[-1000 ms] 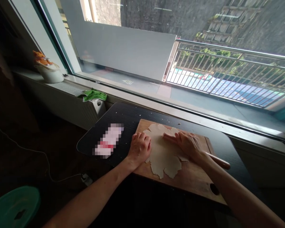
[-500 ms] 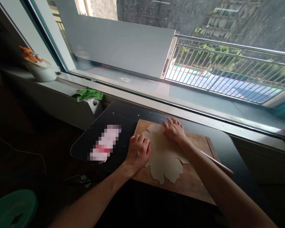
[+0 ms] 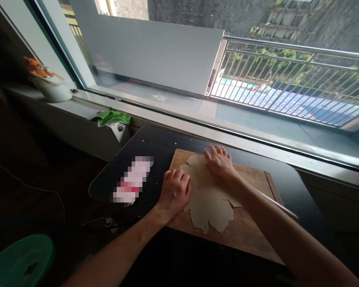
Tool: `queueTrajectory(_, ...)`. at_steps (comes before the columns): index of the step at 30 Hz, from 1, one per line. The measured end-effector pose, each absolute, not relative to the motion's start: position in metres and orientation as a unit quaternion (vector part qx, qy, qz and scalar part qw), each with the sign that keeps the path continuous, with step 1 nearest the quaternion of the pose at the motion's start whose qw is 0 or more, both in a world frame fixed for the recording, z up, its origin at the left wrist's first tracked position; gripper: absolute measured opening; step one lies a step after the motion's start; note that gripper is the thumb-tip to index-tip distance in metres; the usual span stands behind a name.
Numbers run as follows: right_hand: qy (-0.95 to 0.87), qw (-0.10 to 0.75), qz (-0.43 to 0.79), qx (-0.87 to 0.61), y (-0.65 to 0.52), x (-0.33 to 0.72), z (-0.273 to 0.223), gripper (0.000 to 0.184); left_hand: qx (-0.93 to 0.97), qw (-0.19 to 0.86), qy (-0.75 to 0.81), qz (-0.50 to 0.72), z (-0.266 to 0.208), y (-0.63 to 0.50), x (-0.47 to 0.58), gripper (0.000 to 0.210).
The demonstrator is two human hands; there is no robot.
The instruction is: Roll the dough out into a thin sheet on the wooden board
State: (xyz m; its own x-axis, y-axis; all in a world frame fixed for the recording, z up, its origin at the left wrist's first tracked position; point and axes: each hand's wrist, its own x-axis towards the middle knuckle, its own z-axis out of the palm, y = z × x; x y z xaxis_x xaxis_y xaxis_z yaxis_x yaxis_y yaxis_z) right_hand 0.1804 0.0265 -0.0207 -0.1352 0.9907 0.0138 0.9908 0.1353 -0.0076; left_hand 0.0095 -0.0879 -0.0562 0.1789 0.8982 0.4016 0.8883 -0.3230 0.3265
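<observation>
A thin, pale sheet of dough (image 3: 211, 195) with ragged, torn edges lies flat on a wooden cutting board (image 3: 257, 235). My left hand (image 3: 176, 187) rests at the sheet's left edge with its fingers curled in. Whatever is under those fingers is hidden. Over the far part of the dough, my right hand (image 3: 219, 161) lies palm down, fingers stretched out and a little apart. Beside my right forearm, a long slim tool (image 3: 281, 206) with a light shine lies across the board's right side, partly covered by the arm.
The board sits on a black table (image 3: 155, 139) dotted with small crumbs. A pixelated pink-and-white item (image 3: 133, 181) lies left of the board. Beyond are a windowsill (image 3: 173, 119), a radiator with a green cloth (image 3: 113, 117), and a white bucket (image 3: 55, 89). A green basin (image 3: 24, 259) is low left.
The camera view has shifted slightly. Both hands keep nearly the same places on the dough and board, and the dough looks unchanged.
</observation>
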Motion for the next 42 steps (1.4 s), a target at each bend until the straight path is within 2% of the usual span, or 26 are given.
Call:
queueTrajectory(4, -0.786, 0.037, 0.018, -0.617, -0.002, 0.169, -0.031, 0.058, 0.770, 0.011, 0.583, 0.260, -0.055, -0.088, 0.009, 0.006)
queueTrajectory(11, -0.650, 0.041, 0.079, -0.755, 0.073, 0.195, -0.013, 0.060, 0.768, 0.009, 0.581, 0.268, -0.055, -0.088, 0.009, 0.007)
queueTrajectory(18, -0.780, 0.070, 0.027, -0.622, -0.010, 0.156, -0.032, 0.056, 0.768, 0.009, 0.585, 0.262, -0.056, -0.088, 0.010, 0.007)
queueTrajectory(26, -0.658, 0.076, 0.090, -0.743, 0.065, 0.182, -0.014, 0.063, 0.766, 0.018, 0.585, 0.266, -0.053, -0.089, 0.009, 0.005)
queueTrajectory(29, -0.706, 0.064, 0.093, -0.699, 0.029, 0.165, -0.023, 0.065, 0.767, 0.012, 0.583, 0.266, -0.054, -0.089, 0.009, 0.006)
queueTrajectory(33, -0.764, 0.085, 0.034, -0.638, -0.005, 0.149, -0.033, 0.060, 0.770, 0.002, 0.582, 0.263, -0.055, -0.088, 0.009, 0.008)
queueTrajectory(39, -0.664, 0.083, 0.066, -0.740, 0.070, 0.180, -0.014, 0.068, 0.769, 0.011, 0.583, 0.262, -0.053, -0.089, 0.009, 0.005)
queueTrajectory(42, -0.659, 0.084, 0.098, -0.741, 0.059, 0.173, -0.015, 0.068, 0.769, 0.011, 0.583, 0.262, -0.054, -0.089, 0.009, 0.006)
